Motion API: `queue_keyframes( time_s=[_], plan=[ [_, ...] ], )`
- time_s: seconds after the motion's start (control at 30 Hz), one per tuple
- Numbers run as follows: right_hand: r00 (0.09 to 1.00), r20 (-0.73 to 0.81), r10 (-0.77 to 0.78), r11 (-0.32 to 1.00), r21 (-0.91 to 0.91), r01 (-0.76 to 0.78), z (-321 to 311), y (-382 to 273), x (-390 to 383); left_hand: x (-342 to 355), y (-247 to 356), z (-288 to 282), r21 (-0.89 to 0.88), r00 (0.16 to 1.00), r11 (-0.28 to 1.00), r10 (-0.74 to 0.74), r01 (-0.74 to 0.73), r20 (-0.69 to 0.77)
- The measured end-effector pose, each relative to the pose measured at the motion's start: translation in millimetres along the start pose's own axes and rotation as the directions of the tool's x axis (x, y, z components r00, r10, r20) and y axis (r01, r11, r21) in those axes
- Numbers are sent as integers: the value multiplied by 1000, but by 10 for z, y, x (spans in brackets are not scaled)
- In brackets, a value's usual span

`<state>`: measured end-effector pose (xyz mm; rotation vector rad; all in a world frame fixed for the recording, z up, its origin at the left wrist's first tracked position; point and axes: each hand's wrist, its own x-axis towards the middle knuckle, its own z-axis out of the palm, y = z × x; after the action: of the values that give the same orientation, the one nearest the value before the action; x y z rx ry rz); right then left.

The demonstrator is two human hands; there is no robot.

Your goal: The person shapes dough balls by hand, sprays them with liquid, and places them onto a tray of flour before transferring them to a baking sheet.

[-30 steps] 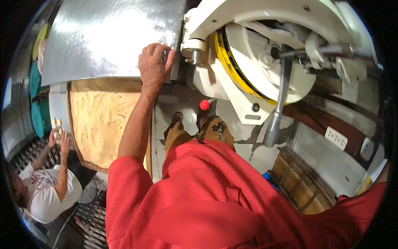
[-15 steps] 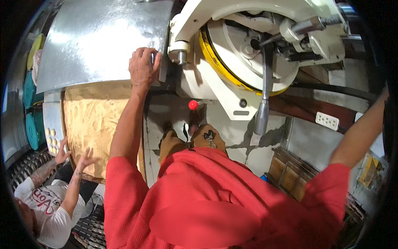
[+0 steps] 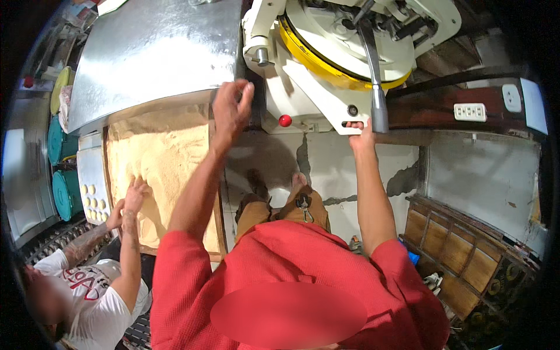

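Note:
My left hand (image 3: 232, 108) is at the front edge of a steel tabletop (image 3: 151, 35), fingers loosely curled, apart from the thumb and holding nothing visible. My right hand (image 3: 363, 131) grips a slotted white plate (image 3: 329, 102) of a white machine (image 3: 259, 26), fingertips through the slot. A long steel lever (image 3: 378, 108) hangs beside that hand, in front of the machine's round, yellow-rimmed pan (image 3: 312, 52). A red knob (image 3: 285, 121) sits below the plate. Under the tabletop's front edge is a wooden-framed tray of tan crumbs (image 3: 157, 146).
A co-worker (image 3: 96, 286) at lower left has both hands at the crumb tray, beside a metal sheet with several small pale pieces (image 3: 93, 204). Teal lidded bins (image 3: 66, 192) stand behind. At right are an outlet strip (image 3: 469, 112) on a dark board and framed wooden panels (image 3: 443, 245).
My right arm has swung in from the right edge to grip the plate's slot. My left hand has lifted slightly off the tabletop's edge. The co-worker's hands have moved onto the crumbs.

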<state>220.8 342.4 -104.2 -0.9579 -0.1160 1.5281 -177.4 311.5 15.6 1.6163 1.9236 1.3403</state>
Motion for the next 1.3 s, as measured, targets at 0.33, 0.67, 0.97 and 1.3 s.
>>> queue_keyframes(
  time_s=[0.33,0.67,0.97,1.3],
  plan=[
    [947,-299,121,982,-104,-158,-577,-500,-1372,-1196,469,567,-607,571,247,-701,756,427],
    [765,-628,-145,900,-405,-161,-2485,-1722,-2139,-2444,1039,1178,-778,468,-263,-675,570,571],
    [916,-394,-68,772,-603,-202,-1702,-1113,-1855,-3479,1163,93,-964,532,-206,-804,167,264],
    [959,-60,276,799,-541,-264,452,808,-2410,-2869,23,-2343,-991,762,96,-648,90,6]
  ],
)
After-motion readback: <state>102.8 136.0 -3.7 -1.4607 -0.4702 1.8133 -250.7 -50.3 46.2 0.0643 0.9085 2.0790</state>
